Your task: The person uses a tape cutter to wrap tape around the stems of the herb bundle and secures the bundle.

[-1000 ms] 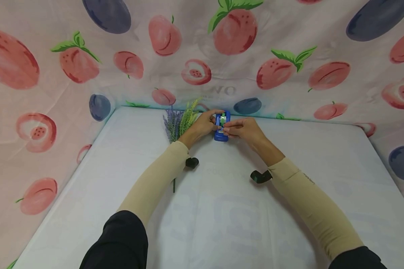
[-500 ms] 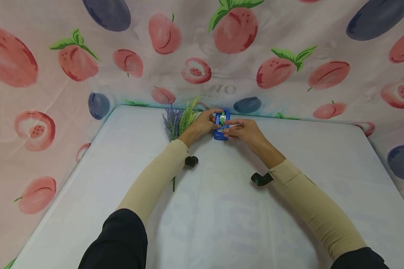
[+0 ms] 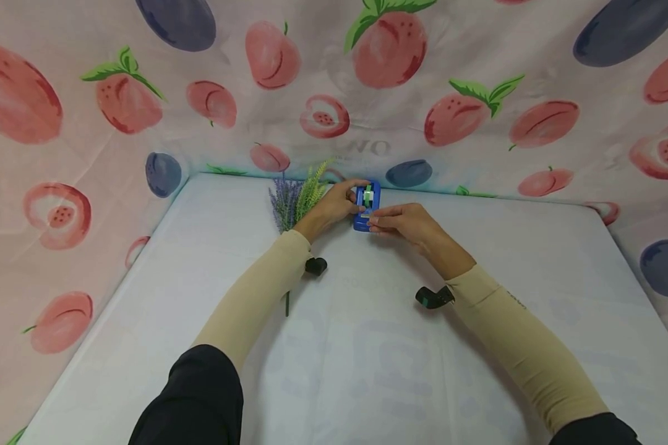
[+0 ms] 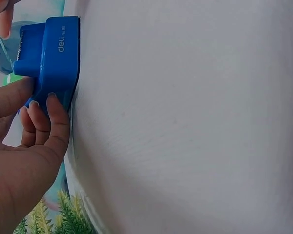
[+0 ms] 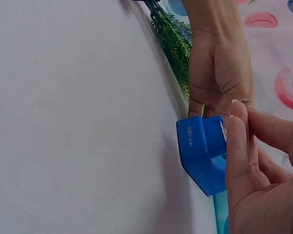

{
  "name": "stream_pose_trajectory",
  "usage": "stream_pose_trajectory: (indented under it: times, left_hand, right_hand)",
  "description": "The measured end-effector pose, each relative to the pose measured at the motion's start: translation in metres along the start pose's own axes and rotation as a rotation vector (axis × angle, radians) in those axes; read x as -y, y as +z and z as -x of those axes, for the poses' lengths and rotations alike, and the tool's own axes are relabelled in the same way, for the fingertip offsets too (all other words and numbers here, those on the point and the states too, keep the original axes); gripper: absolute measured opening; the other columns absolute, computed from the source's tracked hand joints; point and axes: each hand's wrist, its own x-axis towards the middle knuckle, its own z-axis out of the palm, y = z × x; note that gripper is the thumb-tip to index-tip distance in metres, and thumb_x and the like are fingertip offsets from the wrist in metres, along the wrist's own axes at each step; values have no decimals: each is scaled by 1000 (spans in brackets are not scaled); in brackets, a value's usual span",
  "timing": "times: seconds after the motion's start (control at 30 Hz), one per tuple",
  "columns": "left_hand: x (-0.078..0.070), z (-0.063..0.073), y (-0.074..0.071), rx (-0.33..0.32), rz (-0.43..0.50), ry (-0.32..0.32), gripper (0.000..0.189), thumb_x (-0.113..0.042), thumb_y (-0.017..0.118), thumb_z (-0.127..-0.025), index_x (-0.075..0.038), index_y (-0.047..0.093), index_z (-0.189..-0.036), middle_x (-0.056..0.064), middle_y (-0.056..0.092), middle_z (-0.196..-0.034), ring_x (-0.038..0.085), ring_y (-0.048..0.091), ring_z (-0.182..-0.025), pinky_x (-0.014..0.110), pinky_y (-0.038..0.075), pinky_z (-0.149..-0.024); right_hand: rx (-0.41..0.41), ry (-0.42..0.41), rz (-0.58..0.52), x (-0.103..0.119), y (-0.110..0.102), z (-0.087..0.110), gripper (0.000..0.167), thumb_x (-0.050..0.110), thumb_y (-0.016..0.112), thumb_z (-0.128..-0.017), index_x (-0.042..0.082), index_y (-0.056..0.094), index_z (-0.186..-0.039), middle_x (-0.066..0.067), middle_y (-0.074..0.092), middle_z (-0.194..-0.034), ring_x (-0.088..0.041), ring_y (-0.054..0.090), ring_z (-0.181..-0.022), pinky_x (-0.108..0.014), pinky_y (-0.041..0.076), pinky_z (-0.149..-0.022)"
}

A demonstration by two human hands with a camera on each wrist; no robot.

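Note:
A blue tape dispenser (image 3: 362,222) stands on the table near its back edge, a green-centred tape roll (image 3: 368,196) set in it. My left hand (image 3: 335,205) grips the dispenser from the left; in the left wrist view its thumb and fingers (image 4: 57,119) hold the body. At the toothed cutter end, my right hand (image 3: 414,224) has thumb and fingertips together. A thin clear strip of tape (image 4: 6,50) runs from the cutter up to those fingertips, which pinch its end. The right wrist view hides the strip behind the right fingers (image 5: 238,141).
Artificial flower sprigs, purple (image 3: 284,201) and yellow-green (image 3: 312,191), lie left of my left hand, their stem (image 3: 287,303) partly under the left forearm. The white-covered table (image 3: 367,358) meets a fruit-printed cloth (image 3: 323,74) at the back.
My right hand has drawn back from beside the roll toward the dispenser's near end, its fingers closing together there. The left hand and dispenser have stayed in place.

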Motion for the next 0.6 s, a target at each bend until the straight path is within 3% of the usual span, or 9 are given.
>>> stream_pose_trajectory:
  times: [0.17,0.33,0.6]
  left_hand:
    - [-1,0,-1,12,0,-18,62,2,71,-92,-19,53,-148,9,49,-85,17,44,-66,31,42,-62]
    - [0,1,-2,15,-37,-19,63,0,71,-93,-19,52,-149,9,52,-86,18,47,-67,31,44,-63]
    - [-1,0,-2,21,-14,-3,63,1,71,-93,-19,52,-149,10,50,-85,18,45,-67,34,44,-65]
  right_hand:
    - [9,31,14,-2,-1,1,38,9,68,-97,-8,62,-131,-3,78,-91,-10,75,-81,-26,58,-80]
    - [22,28,19,-6,0,3,39,9,66,-99,-7,61,-134,-3,77,-96,-10,75,-84,-27,58,-83]
    - [48,19,-8,-11,1,6,39,7,63,-100,-6,59,-137,-4,77,-100,-10,75,-88,-29,57,-87]
